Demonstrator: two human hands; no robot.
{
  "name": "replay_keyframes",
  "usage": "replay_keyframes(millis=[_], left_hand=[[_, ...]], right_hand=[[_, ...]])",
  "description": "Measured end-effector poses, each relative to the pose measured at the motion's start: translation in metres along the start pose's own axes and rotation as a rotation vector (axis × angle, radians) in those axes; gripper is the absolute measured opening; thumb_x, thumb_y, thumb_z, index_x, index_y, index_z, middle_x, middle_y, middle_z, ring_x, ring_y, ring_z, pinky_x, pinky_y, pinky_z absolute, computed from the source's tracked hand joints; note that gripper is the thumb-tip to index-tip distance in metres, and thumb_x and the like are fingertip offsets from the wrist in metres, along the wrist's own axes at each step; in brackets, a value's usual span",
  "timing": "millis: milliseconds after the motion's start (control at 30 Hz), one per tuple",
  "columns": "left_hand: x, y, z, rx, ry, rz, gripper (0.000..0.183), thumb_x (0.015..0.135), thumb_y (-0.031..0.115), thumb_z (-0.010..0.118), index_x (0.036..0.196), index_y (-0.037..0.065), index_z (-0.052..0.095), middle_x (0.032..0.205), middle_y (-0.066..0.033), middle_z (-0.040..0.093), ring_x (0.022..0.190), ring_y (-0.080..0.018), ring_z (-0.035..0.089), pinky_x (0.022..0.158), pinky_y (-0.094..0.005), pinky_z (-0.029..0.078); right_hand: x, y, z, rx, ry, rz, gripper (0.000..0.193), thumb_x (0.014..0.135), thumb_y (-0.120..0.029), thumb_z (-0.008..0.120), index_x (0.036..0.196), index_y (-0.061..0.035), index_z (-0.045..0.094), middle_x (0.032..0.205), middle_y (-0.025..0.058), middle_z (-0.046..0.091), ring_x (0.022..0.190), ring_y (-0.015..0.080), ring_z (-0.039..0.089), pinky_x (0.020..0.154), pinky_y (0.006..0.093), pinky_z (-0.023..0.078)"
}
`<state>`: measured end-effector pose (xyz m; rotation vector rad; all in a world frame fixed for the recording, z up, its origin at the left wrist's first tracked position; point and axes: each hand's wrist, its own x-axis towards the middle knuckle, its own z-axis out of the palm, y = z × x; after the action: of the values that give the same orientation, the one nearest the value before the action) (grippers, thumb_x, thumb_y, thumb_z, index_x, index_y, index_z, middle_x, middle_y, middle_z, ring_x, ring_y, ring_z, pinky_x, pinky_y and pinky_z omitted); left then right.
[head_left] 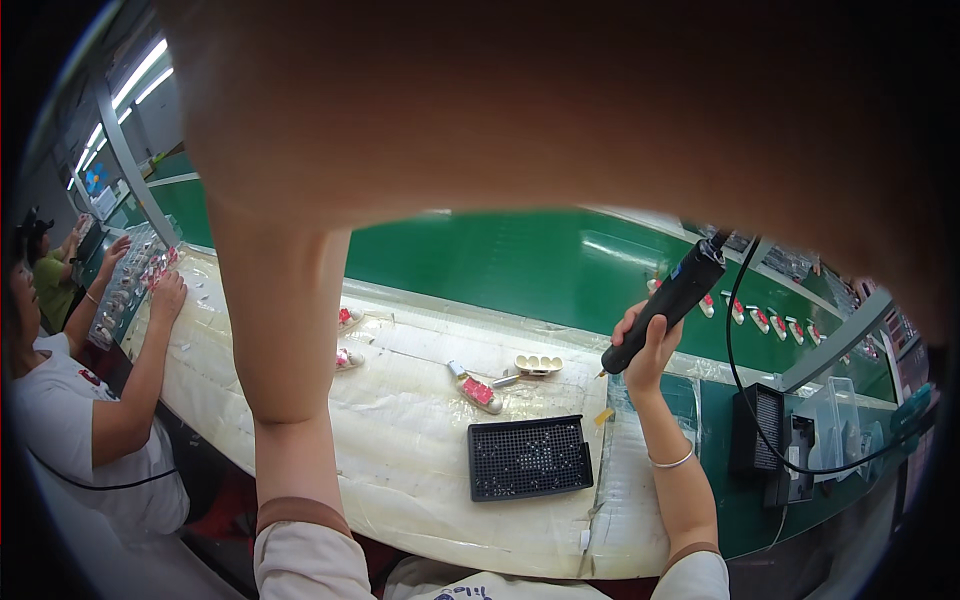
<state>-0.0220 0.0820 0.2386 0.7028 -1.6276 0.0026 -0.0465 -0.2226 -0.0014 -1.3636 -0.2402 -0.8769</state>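
Note:
My right hand [650, 345] is wrapped round a black electric screwdriver [665, 305], its tip pointing down and left above the worktable [400, 450]. My left arm is raised, and my left hand [560, 110] is a dark blur right up against the camera, its fingers not distinguishable. Below and left of the screwdriver lie a part with a red top and silver end [478, 392] and a cream part with several rounded sections [538, 365]. Nearer me sits a black gridded tray [530, 460] holding many small screws.
A green conveyor belt [480, 260] runs behind the table, with several red-and-white parts [760, 320] in a row on its right. A black cable [735, 370] hangs from the screwdriver. At right stand a black box [757, 430] and a clear bin [840, 415]. A co-worker [110, 410] works at left.

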Motion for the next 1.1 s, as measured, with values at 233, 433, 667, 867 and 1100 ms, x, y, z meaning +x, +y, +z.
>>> replay_keyframes(millis=[233,433,667,867,1100], left_hand=[[-0.002,-0.014,0.008,-0.084,-0.005,-0.015,0.069,0.089,0.059,0.028,0.142,0.015,0.02,0.141,-0.0092,0.03,0.132,-0.0173,0.029,0.11,-0.0407,0.009],[-0.003,-0.022,0.019,-0.145,-0.021,0.026,0.069,0.089,0.059,0.028,0.142,0.015,0.019,0.142,-0.009,0.029,0.132,-0.0168,0.029,0.11,-0.0408,0.008],[-0.011,-0.042,0.032,-0.259,-0.012,0.04,0.069,0.089,0.059,0.028,0.142,0.015,0.019,0.143,-0.0087,0.028,0.132,-0.0163,0.029,0.11,-0.0408,0.007],[-0.016,-0.039,0.036,-0.271,-0.021,0.041,0.069,0.089,0.059,0.028,0.142,0.016,0.018,0.143,-0.0084,0.027,0.132,-0.0158,0.028,0.11,-0.0409,0.006],[-0.018,-0.046,0.048,-0.343,-0.047,0.107,0.069,0.089,0.059,0.028,0.143,0.016,0.017,0.144,-0.0081,0.026,0.132,-0.0153,0.028,0.111,-0.041,0.005]], right_hand=[[0.004,0.0,-0.002,0.044,0.001,0.007,0.056,0.084,-0.049,0.056,0.108,-0.0024,0.037,0.069,0.0064,0.049,0.049,0.0123,0.05,0.044,0.023,0.041],[-0.001,0.002,-0.004,-0.03,-0.004,-0.008,0.06,0.084,-0.055,0.051,0.109,-0.0028,0.037,0.066,0.006,0.047,0.047,0.0122,0.05,0.043,0.0224,0.041],[0.002,-0.001,-0.002,0.046,-0.008,0.013,0.055,0.085,-0.048,0.055,0.11,-0.0023,0.037,0.068,0.007,0.048,0.047,0.0133,0.05,0.043,0.0232,0.04],[0.001,0.016,-0.007,-0.115,-0.059,-0.112,0.045,0.086,-0.039,0.058,0.106,-0.0026,0.038,0.071,0.0072,0.05,0.05,0.0127,0.05,0.044,0.0236,0.042],[0.006,0.038,-0.01,0.186,-0.062,-0.286,0.071,0.091,-0.037,0.051,0.135,0.0062,0.014,0.051,-0.0006,0.041,0.039,0.0066,0.034,0.036,0.0209,0.026]])
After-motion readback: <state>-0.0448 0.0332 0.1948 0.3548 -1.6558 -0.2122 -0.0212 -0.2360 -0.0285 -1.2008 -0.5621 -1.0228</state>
